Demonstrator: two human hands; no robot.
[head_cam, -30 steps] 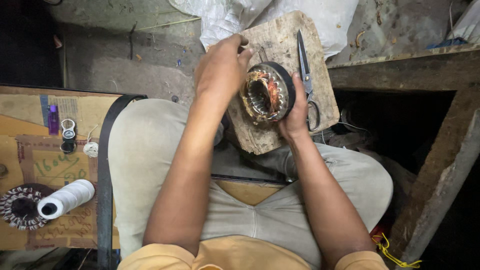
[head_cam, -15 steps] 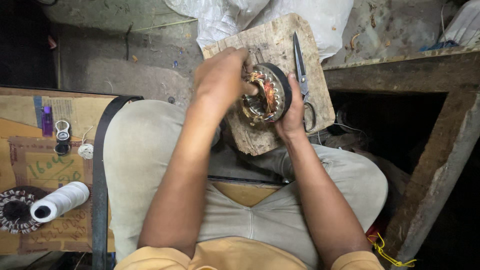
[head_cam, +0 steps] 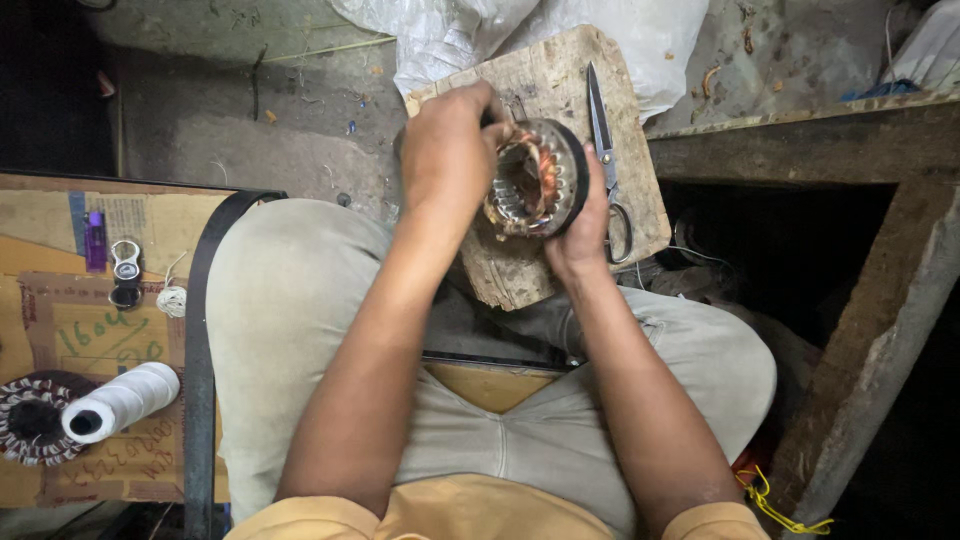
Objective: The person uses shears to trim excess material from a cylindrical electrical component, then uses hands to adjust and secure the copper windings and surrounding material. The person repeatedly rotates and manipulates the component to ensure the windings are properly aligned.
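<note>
Far left of frame: white thread spool (head_cam: 120, 402) lying on brown cardboard (head_cam: 60, 330), beside a second wound stator (head_cam: 30, 420). Upper centre: left hand (head_cam: 448, 150) clenched over the round copper-wound motor stator (head_cam: 535, 180), now covering more of its rim than a second ago, apparently working the windings. Right hand (head_cam: 580, 225) cups the stator's edge, steadying it on the worn wooden block (head_cam: 560, 90). Steel scissors (head_cam: 605, 140) lie just right.
</note>
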